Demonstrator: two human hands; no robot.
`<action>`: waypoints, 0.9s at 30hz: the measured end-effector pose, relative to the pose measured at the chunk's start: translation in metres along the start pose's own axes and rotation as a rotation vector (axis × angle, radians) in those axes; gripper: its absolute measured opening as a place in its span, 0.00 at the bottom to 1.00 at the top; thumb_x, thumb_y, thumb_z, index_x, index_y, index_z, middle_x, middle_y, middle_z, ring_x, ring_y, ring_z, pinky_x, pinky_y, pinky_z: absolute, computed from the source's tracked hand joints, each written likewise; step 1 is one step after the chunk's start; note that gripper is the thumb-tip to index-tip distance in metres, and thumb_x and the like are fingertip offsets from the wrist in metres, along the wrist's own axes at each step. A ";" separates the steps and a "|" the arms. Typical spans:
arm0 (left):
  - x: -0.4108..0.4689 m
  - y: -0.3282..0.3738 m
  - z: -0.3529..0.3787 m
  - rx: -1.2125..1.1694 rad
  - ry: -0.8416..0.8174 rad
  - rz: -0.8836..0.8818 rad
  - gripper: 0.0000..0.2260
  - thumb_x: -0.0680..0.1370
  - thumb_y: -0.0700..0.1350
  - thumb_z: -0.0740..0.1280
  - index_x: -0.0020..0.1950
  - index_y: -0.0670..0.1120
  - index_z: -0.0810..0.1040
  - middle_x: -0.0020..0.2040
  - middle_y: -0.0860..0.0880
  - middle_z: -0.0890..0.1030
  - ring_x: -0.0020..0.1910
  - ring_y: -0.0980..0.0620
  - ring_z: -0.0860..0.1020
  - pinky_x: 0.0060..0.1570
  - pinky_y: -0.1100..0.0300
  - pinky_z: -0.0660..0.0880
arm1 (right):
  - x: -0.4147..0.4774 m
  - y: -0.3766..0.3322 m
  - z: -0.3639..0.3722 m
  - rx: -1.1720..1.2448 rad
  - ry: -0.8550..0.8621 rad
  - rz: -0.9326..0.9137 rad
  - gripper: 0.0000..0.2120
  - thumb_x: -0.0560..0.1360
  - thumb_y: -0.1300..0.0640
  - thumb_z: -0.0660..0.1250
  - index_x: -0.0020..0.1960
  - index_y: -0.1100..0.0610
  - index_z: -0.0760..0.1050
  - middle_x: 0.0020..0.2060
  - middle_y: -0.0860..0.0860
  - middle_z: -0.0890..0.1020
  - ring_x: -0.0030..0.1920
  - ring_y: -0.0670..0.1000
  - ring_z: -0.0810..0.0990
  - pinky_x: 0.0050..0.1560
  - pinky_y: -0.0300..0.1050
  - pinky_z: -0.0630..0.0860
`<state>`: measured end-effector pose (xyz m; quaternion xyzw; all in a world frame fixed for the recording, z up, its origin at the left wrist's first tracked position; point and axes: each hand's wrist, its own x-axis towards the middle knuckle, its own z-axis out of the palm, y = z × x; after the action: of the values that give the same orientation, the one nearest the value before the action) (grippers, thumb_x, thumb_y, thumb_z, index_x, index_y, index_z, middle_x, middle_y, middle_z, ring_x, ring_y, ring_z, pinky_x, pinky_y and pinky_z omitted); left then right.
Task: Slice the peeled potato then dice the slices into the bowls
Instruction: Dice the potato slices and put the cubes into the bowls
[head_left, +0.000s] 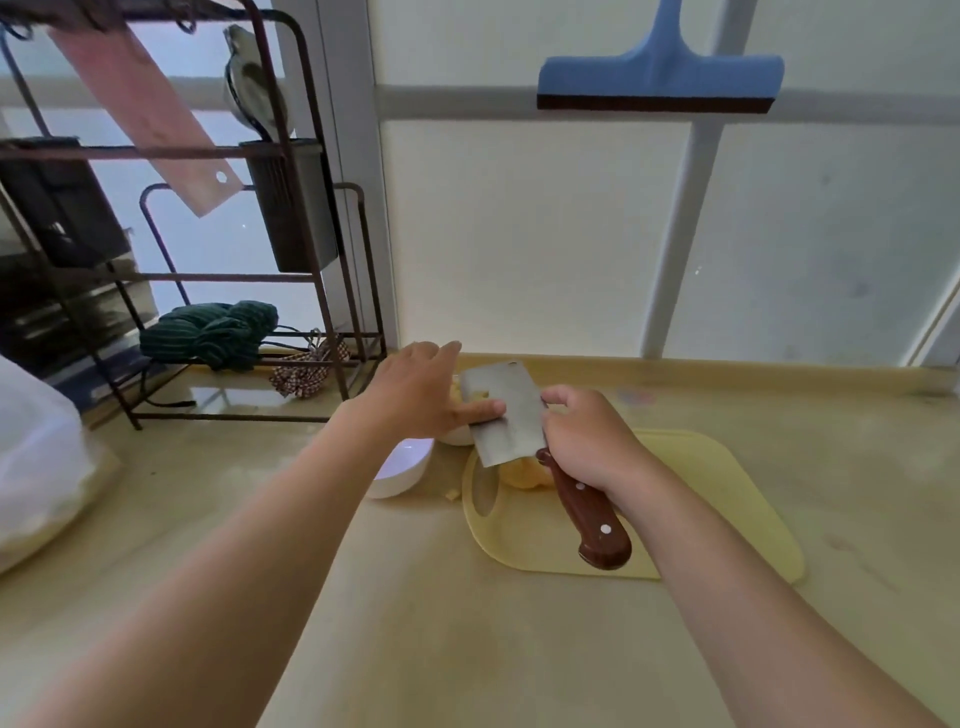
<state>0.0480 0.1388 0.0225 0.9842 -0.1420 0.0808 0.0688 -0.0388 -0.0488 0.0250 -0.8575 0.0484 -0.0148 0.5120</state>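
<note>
Steel cleaver (503, 415), gripped at the handle by the right hand (587, 441), hangs over the far bowl (457, 435) past the board's (727, 499) left edge; open left fingers (480, 410) wiping dice off its flat risk a cut, while remaining potato (522, 474) sits on the board.

Frosted window panes (545, 234) behind beige counter (415, 597); dark metal rack (317, 291) at left; daylight.

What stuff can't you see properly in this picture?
- Far bowl, head view: the left hand and cleaver cover most of it, so what it holds stays hidden.
- Potato on the cutting board: mostly behind the blade and right hand; how much is left cannot be told.
- Near bowl: the left forearm hides part of its inside.
- Clear container: cut off by the left edge.
</note>
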 end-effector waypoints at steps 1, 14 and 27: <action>0.005 -0.004 0.003 0.001 -0.001 -0.012 0.49 0.65 0.79 0.57 0.76 0.49 0.59 0.72 0.44 0.68 0.71 0.42 0.65 0.66 0.45 0.64 | 0.002 0.001 0.001 -0.005 -0.001 0.003 0.16 0.82 0.59 0.58 0.66 0.49 0.77 0.37 0.53 0.84 0.24 0.44 0.79 0.21 0.35 0.68; 0.044 -0.023 0.028 0.085 -0.046 -0.169 0.42 0.68 0.79 0.51 0.65 0.47 0.68 0.62 0.42 0.74 0.62 0.40 0.72 0.55 0.45 0.71 | 0.003 0.009 -0.017 -0.044 -0.030 0.016 0.12 0.84 0.60 0.56 0.59 0.45 0.74 0.33 0.49 0.81 0.26 0.46 0.79 0.22 0.36 0.69; 0.040 -0.018 0.019 -0.209 -0.033 -0.153 0.39 0.73 0.72 0.60 0.73 0.45 0.66 0.66 0.44 0.74 0.62 0.45 0.74 0.58 0.49 0.74 | -0.005 0.022 -0.033 -0.092 -0.018 0.002 0.12 0.84 0.58 0.56 0.62 0.45 0.73 0.35 0.50 0.82 0.29 0.48 0.80 0.30 0.41 0.74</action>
<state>0.0936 0.1417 0.0087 0.9808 -0.0750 0.0440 0.1744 -0.0478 -0.0873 0.0212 -0.8802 0.0454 -0.0041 0.4724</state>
